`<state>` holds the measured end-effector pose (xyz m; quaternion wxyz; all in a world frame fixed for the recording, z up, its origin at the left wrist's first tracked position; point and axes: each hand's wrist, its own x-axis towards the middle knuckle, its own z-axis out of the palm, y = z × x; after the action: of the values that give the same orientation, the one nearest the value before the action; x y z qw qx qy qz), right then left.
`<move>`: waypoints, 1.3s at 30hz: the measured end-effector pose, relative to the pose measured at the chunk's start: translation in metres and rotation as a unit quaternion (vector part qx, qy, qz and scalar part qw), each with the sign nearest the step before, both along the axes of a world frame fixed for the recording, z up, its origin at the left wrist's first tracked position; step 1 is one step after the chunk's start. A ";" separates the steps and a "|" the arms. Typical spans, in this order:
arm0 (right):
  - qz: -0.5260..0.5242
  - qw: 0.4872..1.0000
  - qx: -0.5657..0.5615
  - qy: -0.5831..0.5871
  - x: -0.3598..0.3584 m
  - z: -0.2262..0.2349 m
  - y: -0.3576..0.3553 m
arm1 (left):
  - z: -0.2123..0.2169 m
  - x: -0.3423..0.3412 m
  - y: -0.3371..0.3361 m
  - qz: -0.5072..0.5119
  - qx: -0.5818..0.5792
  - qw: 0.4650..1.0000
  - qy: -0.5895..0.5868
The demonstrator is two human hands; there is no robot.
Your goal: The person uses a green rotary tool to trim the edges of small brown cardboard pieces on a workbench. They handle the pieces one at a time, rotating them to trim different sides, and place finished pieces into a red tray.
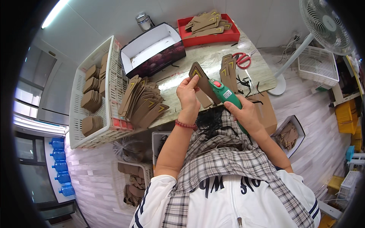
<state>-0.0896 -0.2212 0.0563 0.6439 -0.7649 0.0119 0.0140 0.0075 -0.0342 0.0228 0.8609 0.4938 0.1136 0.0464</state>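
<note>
My left hand [188, 94] pinches a brown, flat strap-shaped piece [204, 88] with a yellow angular mark near its top end. Wrapped in my right hand [244, 114] are green handheld electric scissors [225, 93] with a red part on the head. The tool's head meets the right edge of the brown piece; its blades are hidden. Just beyond it, a small stack of similar brown pieces [229, 71] lies on the table. Left of my left hand is a larger fanned pile of brown pieces [142, 102]. Black trimmings [213, 122] cover my lap.
On the marbled table [175, 81] stand a dark box [161, 57], a red tray [213, 38] of brown pieces, and a white crate [111, 72] with stacks. Red-handled scissors [243, 60] lie at right, near black scraps [245, 83]. A fan [329, 24] stands beyond the table's right end.
</note>
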 end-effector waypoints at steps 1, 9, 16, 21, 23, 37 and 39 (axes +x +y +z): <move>-0.005 1.000 0.004 -0.015 0.001 -0.003 -0.001 | 0.000 0.001 -0.002 -0.004 -0.007 1.000 0.007; -0.032 0.999 0.007 -0.042 0.002 -0.003 0.001 | -0.002 -0.009 -0.014 -0.051 -0.019 0.998 0.026; -0.034 0.998 -0.004 -0.053 0.005 0.002 0.000 | 0.001 -0.024 -0.018 -0.073 -0.001 0.997 0.007; -0.042 0.999 0.003 -0.028 0.003 0.005 -0.007 | 0.010 -0.027 0.000 -0.064 0.058 0.995 -0.046; -0.029 0.999 -0.025 -0.034 0.003 0.006 -0.010 | 0.020 -0.025 0.011 -0.075 0.053 0.994 -0.064; 0.003 0.995 -0.099 -0.008 -0.011 0.004 -0.021 | 0.093 0.004 0.165 0.021 0.511 0.846 -0.150; -0.005 0.997 -0.073 -0.014 -0.011 -0.012 -0.024 | 0.088 0.026 0.232 0.036 0.581 0.811 -0.059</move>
<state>-0.1007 -0.2450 0.0443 0.5866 -0.8098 0.0075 -0.0010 0.0339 0.1977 0.1104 0.4160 0.8940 0.0323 0.1635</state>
